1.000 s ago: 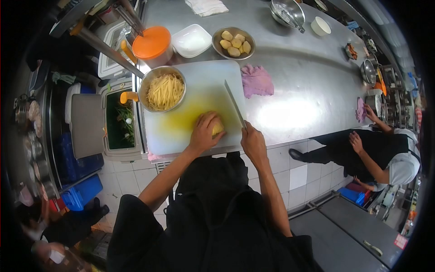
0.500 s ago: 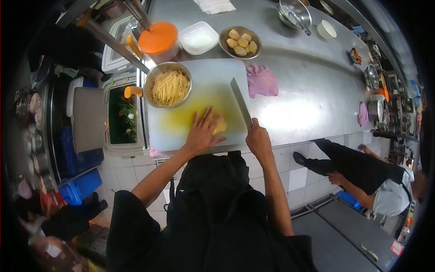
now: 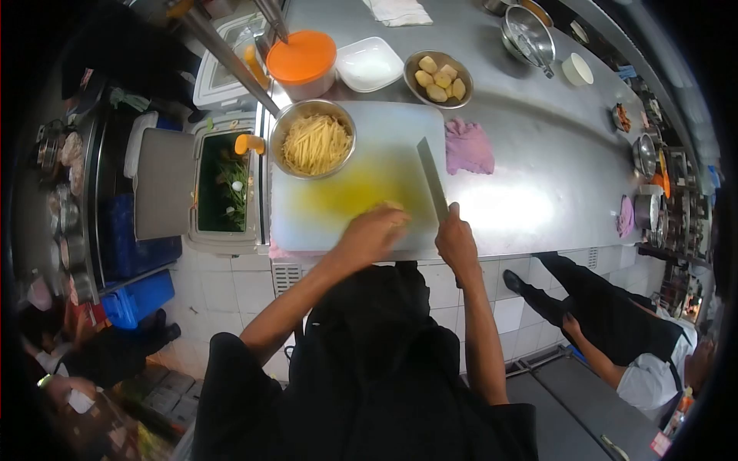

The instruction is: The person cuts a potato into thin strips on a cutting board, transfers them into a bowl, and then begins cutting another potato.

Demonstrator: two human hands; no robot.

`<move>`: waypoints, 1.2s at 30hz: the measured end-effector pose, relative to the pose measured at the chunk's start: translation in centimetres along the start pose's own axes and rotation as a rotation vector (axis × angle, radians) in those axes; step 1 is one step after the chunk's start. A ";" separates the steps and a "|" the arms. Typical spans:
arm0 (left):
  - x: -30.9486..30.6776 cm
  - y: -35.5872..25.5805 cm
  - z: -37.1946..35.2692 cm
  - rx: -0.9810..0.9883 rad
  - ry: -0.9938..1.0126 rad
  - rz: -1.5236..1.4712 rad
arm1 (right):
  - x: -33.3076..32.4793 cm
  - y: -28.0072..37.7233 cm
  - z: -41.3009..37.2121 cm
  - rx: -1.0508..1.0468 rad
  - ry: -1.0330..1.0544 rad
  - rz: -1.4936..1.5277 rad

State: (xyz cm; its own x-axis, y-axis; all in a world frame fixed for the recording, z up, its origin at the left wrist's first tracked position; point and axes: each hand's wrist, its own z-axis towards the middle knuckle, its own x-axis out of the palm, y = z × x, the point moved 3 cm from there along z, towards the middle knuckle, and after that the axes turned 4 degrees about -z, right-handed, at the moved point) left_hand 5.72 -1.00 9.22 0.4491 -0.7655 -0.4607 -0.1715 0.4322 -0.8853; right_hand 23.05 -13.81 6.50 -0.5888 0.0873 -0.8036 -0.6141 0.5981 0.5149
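Note:
A white cutting board [image 3: 384, 131], stained yellow in the middle, lies on the steel counter. My left hand [image 3: 375, 233] is curled over a yellow potato piece [image 3: 393, 207] at the board's near edge; most of the piece is hidden under it. My right hand [image 3: 457, 241] grips the handle of a cleaver [image 3: 432, 179], whose blade points away across the board's right side. A metal bowl of yellow potato strips [image 3: 314, 140] sits on the board's far left corner.
Behind the board stand an orange-lidded tub [image 3: 304, 59], a white dish [image 3: 369, 64] and a bowl of peeled potatoes [image 3: 438, 77]. A purple cloth [image 3: 469, 146] lies right of the board. An open waste bin [image 3: 223, 192] sits left. Another person [image 3: 630, 346] stands at right.
My left hand went from spread flat on the potato piece to curled over it, shifting right. The cleaver stayed beside it. The person at right moved further toward the lower right.

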 end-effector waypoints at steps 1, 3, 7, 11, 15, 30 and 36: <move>0.0 -3.8 1.1 0.136 0.059 -0.031 | -0.3 -0.1 -0.4 -0.168 -0.043 0.091; -2.0 -14.6 3.6 0.289 0.344 -0.064 | -0.5 0.6 -0.4 -0.340 -0.075 0.169; -6.6 -29.8 2.7 0.685 0.495 -0.133 | -0.4 0.8 0.0 0.035 0.001 -0.086; -6.9 -31.9 0.4 0.615 0.524 -0.139 | -0.7 1.0 0.0 0.014 -0.038 -0.038; -5.8 -30.6 -1.1 0.435 0.537 -0.104 | -0.2 0.0 0.0 -0.164 -0.112 -0.064; -9.1 3.2 0.4 -0.102 -0.497 0.727 | -0.3 0.3 0.2 -0.037 -0.052 -0.025; -10.0 4.1 -0.4 -0.101 -0.544 0.738 | 0.3 -0.4 -0.1 -0.129 -0.063 -0.009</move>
State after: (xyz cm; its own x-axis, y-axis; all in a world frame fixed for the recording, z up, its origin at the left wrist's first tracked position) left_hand 0.20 8.27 10.17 0.5412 0.0285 -0.8404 -0.6427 0.6585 -0.3915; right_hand 23.09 -14.09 6.03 -0.5511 0.1350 -0.8234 -0.6841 0.4920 0.5385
